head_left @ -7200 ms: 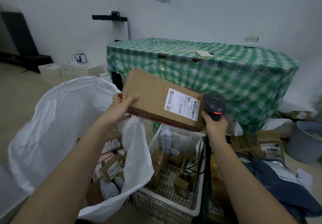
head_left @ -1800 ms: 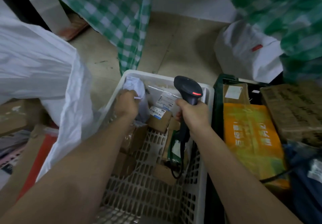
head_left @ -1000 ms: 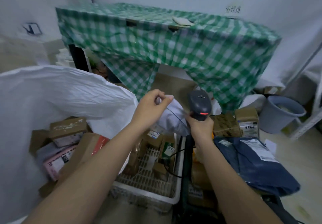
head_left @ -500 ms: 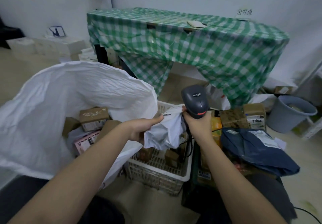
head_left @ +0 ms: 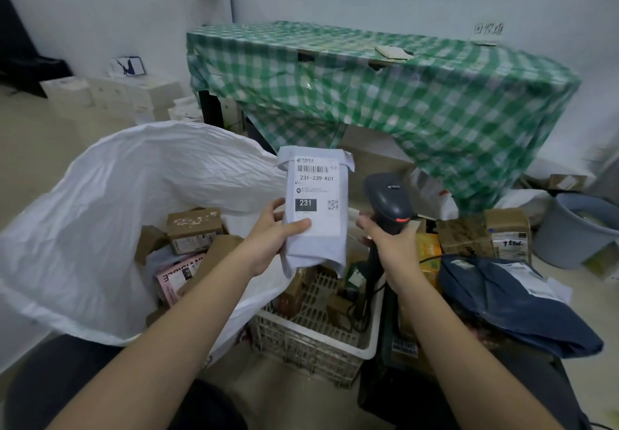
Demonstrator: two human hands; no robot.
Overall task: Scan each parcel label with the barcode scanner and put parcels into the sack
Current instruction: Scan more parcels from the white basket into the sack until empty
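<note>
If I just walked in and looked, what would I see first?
Right in the middle, the left hand holds up a white parcel with its label facing you, and the right hand grips a dark scanner just beside it. On the left gapes a big white sack with boxes inside. Behind stands a table under a green checked cloth.

Two bare forearms, no sleeves, left hand (head_left: pixel 268 238), right hand (head_left: pixel 392 242), no gloves
</note>
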